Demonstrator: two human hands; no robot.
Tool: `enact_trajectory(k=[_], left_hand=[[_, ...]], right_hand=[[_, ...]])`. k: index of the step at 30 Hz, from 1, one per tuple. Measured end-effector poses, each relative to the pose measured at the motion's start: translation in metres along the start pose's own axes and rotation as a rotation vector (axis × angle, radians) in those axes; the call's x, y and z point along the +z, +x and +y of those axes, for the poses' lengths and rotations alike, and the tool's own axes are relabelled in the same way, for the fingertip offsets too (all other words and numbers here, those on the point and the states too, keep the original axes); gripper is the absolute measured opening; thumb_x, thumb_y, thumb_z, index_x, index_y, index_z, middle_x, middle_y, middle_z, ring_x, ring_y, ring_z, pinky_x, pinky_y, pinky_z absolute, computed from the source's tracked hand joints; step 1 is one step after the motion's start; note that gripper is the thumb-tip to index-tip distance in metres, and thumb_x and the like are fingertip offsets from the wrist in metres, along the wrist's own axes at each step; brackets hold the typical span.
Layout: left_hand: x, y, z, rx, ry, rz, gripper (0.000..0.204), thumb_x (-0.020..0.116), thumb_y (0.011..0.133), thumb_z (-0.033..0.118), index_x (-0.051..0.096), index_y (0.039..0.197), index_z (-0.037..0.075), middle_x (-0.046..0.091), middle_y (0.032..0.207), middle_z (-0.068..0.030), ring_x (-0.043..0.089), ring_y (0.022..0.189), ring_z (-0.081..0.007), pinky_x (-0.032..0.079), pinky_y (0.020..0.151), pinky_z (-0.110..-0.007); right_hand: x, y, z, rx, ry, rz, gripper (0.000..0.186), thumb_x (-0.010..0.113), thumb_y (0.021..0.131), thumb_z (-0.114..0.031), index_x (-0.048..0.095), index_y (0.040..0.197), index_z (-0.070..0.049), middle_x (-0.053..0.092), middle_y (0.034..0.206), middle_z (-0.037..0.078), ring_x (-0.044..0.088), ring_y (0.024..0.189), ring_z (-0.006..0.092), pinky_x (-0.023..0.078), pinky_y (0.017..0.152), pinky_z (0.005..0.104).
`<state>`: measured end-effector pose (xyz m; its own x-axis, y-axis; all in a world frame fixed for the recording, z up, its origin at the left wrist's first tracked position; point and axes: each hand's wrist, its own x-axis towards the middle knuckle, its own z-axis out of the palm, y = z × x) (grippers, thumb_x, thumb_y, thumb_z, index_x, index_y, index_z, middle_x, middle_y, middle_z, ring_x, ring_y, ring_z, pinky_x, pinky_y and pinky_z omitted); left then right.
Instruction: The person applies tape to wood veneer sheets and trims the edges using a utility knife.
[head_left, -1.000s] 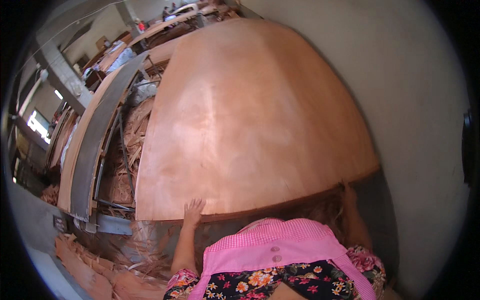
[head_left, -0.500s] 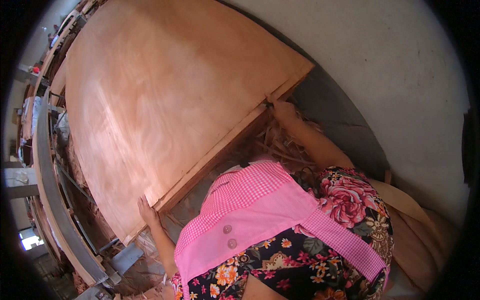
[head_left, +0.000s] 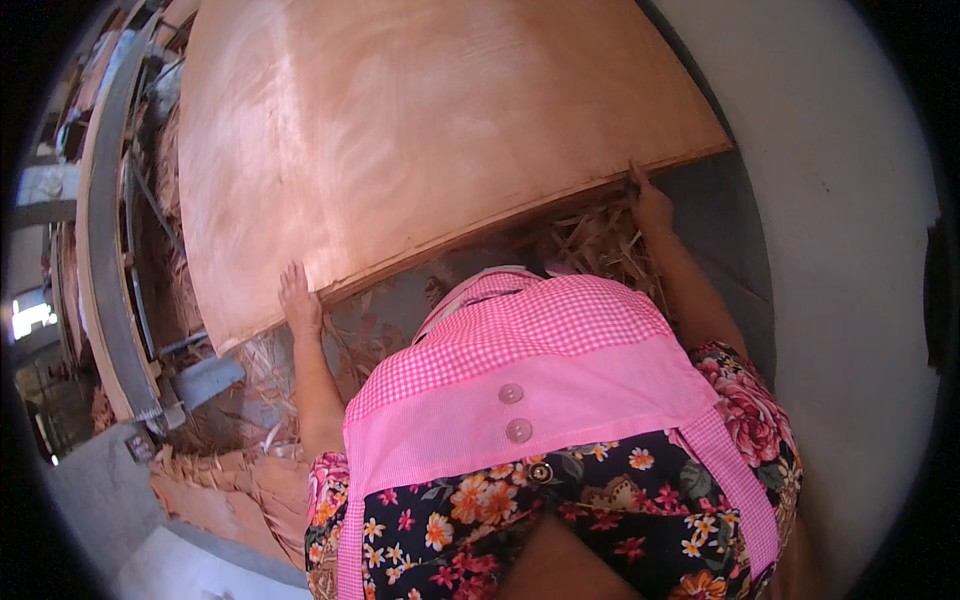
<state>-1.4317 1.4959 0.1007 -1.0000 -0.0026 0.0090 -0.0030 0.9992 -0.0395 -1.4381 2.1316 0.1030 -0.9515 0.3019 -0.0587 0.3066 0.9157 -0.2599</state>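
Head view: at the far left I see a bright opening (head_left: 33,318), then a long, narrow board (head_left: 105,260) with a grey face and paler edge, curving down the room. Just beside it, reddish veneer scraps (head_left: 165,245) lie heaped behind thin metal bars, and broad brown pieces (head_left: 230,505) lie lower down. Next comes the large, smooth, tan wooden sheet (head_left: 450,120), filling the upper middle; its near edge climbs gently from left to right in front of the worker. The left hand (head_left: 299,300) is on that edge toward the left corner, fingers extended, slightly apart, resting on the top face. At centre, a pink checked apron (head_left: 510,370) over flowered clothing faces the edge, with loose shavings (head_left: 590,240) showing in the gap. Farther right, the right hand (head_left: 652,207) meets the edge short of the right corner, one finger reaching up over it; whether it pinches the wood I cannot tell, as the underside is hidden. Beyond are a dark grey surface (head_left: 715,215) and a pale wall (head_left: 840,200). Compared with half a second ago, the edge slants less steeply, perhaps only from a head turn, while both hands keep to it, so the sheet seems steadied from two well-separated places.
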Motion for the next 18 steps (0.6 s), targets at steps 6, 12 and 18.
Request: enact_trajectory(k=[6,12,18], left_hand=[[0.016,-0.011,-0.008,0.080,0.113,0.115,0.045,0.049,0.080,0.018,0.042,0.124,0.012,0.041,0.128,-0.0061,0.038,0.118,-0.0242,0.030,0.095,-0.044],[0.030,-0.008,-0.007,0.028,0.227,0.134,0.038,0.051,0.078,0.017,0.050,0.115,0.011,0.050,0.120,-0.0062,0.044,0.112,-0.0244,0.034,0.092,-0.042],[0.013,-0.017,-0.002,0.074,0.092,0.242,0.046,0.049,0.080,0.026,0.042,0.123,0.009,0.042,0.127,-0.0093,0.039,0.116,-0.0281,0.031,0.096,-0.041]], right_hand=[[-0.008,0.002,-0.012,0.140,-0.093,-0.130,0.059,0.052,0.081,-0.021,0.026,0.131,-0.037,0.060,0.080,0.019,0.058,0.070,0.0350,0.044,0.061,0.0425],[-0.018,0.006,-0.024,0.156,-0.068,-0.152,0.059,0.054,0.080,-0.022,0.027,0.131,-0.035,0.060,0.088,0.020,0.058,0.079,0.0357,0.045,0.066,0.0425],[-0.012,0.005,-0.031,0.130,0.230,-0.112,0.058,0.055,0.082,-0.021,0.028,0.132,-0.030,0.058,0.100,0.019,0.058,0.088,0.0336,0.045,0.073,0.0415]])
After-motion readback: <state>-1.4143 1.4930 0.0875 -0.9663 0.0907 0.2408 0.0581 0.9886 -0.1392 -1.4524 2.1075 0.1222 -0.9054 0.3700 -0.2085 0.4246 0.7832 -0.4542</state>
